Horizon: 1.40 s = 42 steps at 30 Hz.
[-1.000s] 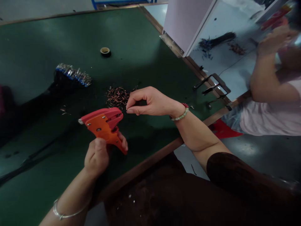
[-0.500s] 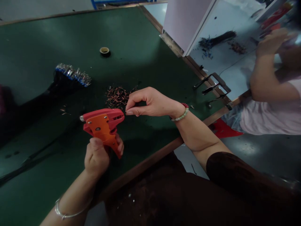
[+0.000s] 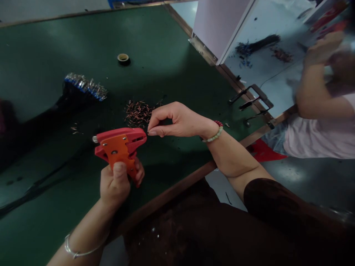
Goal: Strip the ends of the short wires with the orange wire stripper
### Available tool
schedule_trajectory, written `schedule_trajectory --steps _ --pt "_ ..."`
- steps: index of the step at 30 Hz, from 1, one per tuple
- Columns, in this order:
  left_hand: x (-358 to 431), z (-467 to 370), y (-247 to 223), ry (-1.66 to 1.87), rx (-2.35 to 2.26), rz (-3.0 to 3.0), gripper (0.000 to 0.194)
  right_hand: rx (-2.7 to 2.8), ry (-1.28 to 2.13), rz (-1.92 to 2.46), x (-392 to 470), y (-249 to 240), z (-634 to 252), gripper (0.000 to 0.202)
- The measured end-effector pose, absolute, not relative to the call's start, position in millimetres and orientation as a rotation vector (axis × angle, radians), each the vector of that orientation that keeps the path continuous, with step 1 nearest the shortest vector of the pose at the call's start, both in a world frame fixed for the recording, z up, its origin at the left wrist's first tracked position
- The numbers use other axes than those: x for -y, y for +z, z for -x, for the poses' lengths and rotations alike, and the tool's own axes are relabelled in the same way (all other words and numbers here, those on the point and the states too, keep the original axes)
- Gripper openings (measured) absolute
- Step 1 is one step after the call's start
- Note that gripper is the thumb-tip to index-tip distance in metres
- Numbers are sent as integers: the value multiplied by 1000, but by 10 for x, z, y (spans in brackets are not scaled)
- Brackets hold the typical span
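Observation:
My left hand [image 3: 115, 183] is wrapped round the handles of a red and orange wire stripper [image 3: 118, 142], whose jaw end points right. My right hand [image 3: 174, 120] is closed, thumb and index finger pinched at the tip of those jaws. A tiny dark end, apparently of a thin wire [image 3: 148, 133], shows at the fingertips; most of it is hidden. Just behind the jaws lies a loose pile of short copper-coloured wire pieces [image 3: 137, 112]. Farther left is a bundle of black cables with blue and silvery metal ends [image 3: 85, 87].
A tape roll [image 3: 123, 59] lies farther back on the green table [image 3: 149, 37]. At the right edge stands a black metal bracket [image 3: 253, 99], near a pale upright panel [image 3: 220, 26]. A co-worker's arm [image 3: 316, 88] is at the neighbouring table, with another cable bundle [image 3: 257, 45].
My left hand has squeezed the stripper's handles closer together, and its red rear part has swung out to the left. My right hand has hardly moved.

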<state>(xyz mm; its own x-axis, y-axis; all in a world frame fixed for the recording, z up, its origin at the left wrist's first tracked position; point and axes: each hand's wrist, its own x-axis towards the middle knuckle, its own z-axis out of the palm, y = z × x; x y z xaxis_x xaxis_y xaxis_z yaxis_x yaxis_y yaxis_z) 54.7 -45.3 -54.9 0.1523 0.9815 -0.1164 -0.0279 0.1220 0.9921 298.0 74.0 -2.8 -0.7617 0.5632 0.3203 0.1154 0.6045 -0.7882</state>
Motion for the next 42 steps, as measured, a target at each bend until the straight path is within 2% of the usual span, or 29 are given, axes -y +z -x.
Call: schedule_trajectory --steps 5,17,28,42 --pt "440 -562 -544 1054 -1034 -1160 47 2369 992 561 -748 -54 -2977 26" --pt "401 -611 -559 1035 -928 -1015 49 2229 924 605 -801 -89 -2988 17" --pt "416 -653 -561 1008 -1000 -1021 27 2295 688 638 -807 -76 -2995 15" --pt "355 -598 -444 925 -825 -749 22 2164 622 738 -780 -117 -2946 17"
